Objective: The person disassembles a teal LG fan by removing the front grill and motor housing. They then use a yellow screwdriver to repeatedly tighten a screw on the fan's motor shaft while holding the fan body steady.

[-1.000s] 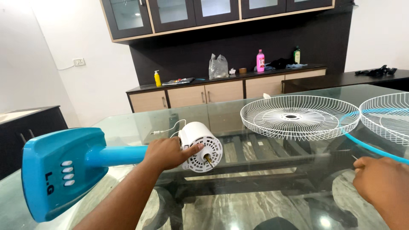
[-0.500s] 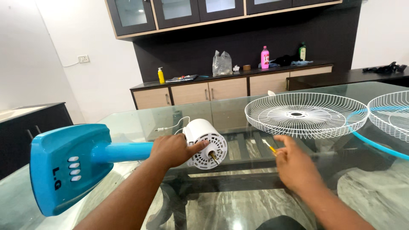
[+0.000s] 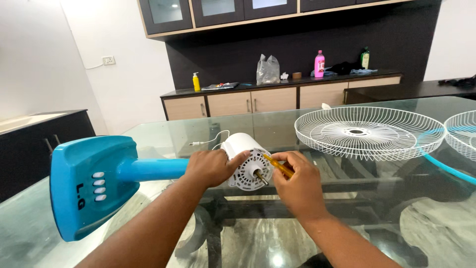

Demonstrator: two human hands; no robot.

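Observation:
A table fan lies on its side on the glass table [image 3: 277,124]. Its blue base [image 3: 91,186] with white buttons points left, and a blue stem [image 3: 153,168] runs to the white motor housing [image 3: 245,161]. My left hand [image 3: 213,167] grips the motor housing from the left. A metal shaft [image 3: 260,177] sticks out of the motor's vented face. My right hand [image 3: 297,186] holds a yellow-handled screwdriver [image 3: 278,166] with its tip against the motor's front. A white cord [image 3: 208,141] trails behind the motor.
A white wire fan guard [image 3: 369,131] lies on the glass to the right, with a second guard [image 3: 463,134] and a blue ring [image 3: 444,166] at the far right edge. Behind stands a dark counter [image 3: 277,87] with bottles and a bag.
My right hand moved in from the right edge, picked up the yellow screwdriver from the glass and brought it to the motor's front. My left hand stayed on the motor.

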